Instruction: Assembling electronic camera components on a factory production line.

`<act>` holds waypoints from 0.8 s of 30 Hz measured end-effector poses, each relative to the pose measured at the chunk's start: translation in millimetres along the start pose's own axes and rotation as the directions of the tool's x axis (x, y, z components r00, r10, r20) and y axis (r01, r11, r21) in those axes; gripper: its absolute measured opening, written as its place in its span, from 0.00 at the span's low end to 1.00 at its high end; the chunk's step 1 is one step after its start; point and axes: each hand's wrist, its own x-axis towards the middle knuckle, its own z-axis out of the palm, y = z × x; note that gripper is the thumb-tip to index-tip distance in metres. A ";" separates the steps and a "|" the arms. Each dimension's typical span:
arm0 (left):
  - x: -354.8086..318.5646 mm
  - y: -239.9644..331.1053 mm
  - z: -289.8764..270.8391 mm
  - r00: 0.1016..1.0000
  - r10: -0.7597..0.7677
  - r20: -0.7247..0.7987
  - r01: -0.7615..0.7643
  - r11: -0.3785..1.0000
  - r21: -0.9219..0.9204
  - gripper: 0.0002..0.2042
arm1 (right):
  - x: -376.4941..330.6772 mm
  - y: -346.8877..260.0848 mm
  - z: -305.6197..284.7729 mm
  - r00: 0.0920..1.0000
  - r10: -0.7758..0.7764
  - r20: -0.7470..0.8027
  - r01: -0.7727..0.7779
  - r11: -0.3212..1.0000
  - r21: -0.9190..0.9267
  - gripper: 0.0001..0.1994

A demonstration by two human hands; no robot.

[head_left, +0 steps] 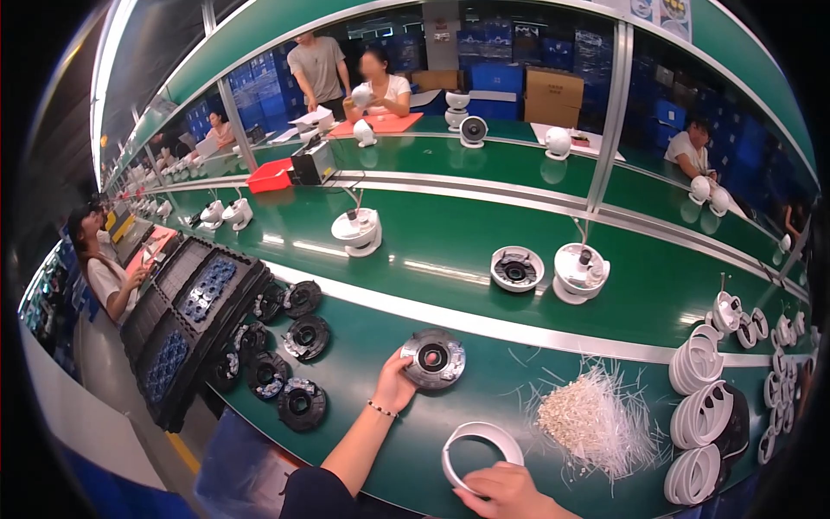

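My left hand (394, 386) comes up from the lower edge and grips a round dark plastic housing (444, 378) with a central opening, raised above the green bench. Its fingers close on the housing's left rim. Nearer to me, my right hand (508, 493) has its fingers bent over the lower side of a white plastic ring (446, 457). The ring stands tilted toward me, below the housing. To the left, several similar black round housings (303, 405) lie about the bench. A heap of thin white cable ties (596, 419) lies right of the ring.
Stacked white rings (692, 476) stand at the right edge. A black tray (194, 298) with blue parts sits at the left. Beyond the pale rail, half-built white units (356, 230) and an open white shell (517, 269) rest on the green line. Several people work farther off.
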 end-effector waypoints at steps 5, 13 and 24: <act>2.5 5.2 -7.8 0.999 0.042 -0.001 -0.042 0.999 -0.029 0.17 | -7.9 12.8 56.6 0.933 0.167 0.319 -0.114 0.977 -0.178 0.12; 2.5 18.9 -24.8 0.972 0.166 -0.166 -0.169 0.986 -0.004 0.15 | 28.6 7.7 31.5 0.797 0.459 0.392 -0.241 0.837 -0.491 0.48; -6.7 14.8 6.2 0.950 0.292 0.107 -0.309 0.929 0.205 0.16 | 15.4 38.2 25.2 0.830 0.505 0.238 -0.424 0.847 -0.320 0.53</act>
